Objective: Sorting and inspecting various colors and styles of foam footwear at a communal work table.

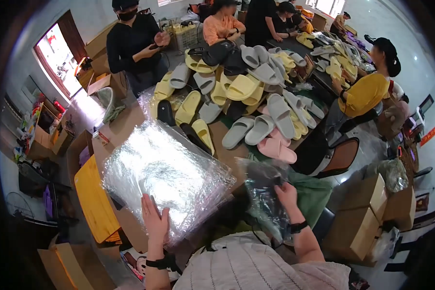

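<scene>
My left hand lies flat, fingers stretched out, on the near edge of a stack of clear plastic bags that shines brightly. My right hand grips the side of another clear plastic bag to the right of the stack. Something dark shows in or through that bag; I cannot make out what it is. Beyond both hands rises a pile of slippers: grey ones, yellow ones, black ones and a pink pair.
Green cloth or sacking lies beyond my right forearm. Cardboard boxes stand at the right, with a chair behind. A yellow wooden stool is at the left. Several people stand or sit around the tables, one in a yellow shirt.
</scene>
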`<state>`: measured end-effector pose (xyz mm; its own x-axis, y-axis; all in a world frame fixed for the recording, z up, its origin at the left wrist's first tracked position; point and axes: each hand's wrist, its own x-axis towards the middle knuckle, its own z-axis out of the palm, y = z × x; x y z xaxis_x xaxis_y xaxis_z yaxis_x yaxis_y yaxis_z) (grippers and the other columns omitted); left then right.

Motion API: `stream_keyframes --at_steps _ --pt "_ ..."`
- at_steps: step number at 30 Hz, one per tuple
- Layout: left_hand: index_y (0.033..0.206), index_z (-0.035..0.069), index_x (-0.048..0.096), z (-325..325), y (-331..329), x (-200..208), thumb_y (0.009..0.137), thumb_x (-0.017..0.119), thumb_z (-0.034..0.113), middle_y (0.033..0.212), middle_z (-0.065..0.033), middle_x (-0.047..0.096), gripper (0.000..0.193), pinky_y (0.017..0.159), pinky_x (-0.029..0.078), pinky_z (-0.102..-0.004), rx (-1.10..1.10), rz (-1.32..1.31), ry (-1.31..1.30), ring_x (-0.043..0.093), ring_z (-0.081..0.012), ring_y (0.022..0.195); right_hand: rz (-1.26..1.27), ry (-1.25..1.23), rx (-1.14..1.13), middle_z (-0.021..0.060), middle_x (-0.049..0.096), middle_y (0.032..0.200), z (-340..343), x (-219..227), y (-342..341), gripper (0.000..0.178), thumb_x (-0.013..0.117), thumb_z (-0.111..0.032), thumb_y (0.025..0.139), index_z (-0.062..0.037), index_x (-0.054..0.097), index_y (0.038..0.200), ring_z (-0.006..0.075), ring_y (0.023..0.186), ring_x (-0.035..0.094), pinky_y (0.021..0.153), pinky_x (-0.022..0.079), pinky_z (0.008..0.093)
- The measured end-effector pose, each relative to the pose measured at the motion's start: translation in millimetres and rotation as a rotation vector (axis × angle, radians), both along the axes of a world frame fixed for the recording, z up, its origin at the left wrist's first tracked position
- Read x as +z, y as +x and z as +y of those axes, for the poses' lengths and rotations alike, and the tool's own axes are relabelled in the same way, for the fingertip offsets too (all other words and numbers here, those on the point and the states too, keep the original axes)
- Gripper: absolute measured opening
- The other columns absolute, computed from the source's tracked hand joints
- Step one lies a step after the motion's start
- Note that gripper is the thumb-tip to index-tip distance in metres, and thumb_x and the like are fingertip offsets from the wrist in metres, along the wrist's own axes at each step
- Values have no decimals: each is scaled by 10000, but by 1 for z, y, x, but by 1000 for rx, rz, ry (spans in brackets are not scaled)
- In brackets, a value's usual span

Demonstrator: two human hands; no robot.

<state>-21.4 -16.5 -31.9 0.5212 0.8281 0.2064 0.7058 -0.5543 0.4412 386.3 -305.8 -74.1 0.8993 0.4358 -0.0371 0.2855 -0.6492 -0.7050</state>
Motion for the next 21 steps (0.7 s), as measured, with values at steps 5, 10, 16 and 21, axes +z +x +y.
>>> stream_keyframes --at_steps 5,10,16,21 --pt "1550 -25 192 -2 9 8 944 621 335 1589 -237 260 825 1194 213 -469 4 7 -14 246 -411 1464 -3 -438 -172 209 668 765 -122 -93 53 377 712 -377 733 -3 667 756 411 797 661 706 524 514" --pt "1539 -39 210 -1 9 3 947 603 362 1584 -240 270 816 1191 218 -471 -7 24 -3 248 -411 1464 122 -760 -171 230 709 986 -147 -123 99 524 723 -494 735 5 714 895 406 932 677 807 546 497" --pt "1529 -12 262 -4 8 10 920 628 378 1569 -235 308 811 1179 244 -477 40 17 -11 279 -419 1450 -56 -585 -118 185 725 998 -47 -105 160 552 746 -537 767 -15 718 944 350 919 700 801 552 461" --pt "1528 13 284 -4 12 12 898 656 368 1557 -230 335 813 1168 265 -477 68 12 6 303 -416 1442 -53 -2 22 145 740 893 70 -104 218 381 721 -389 830 -29 730 954 310 829 709 766 550 418"
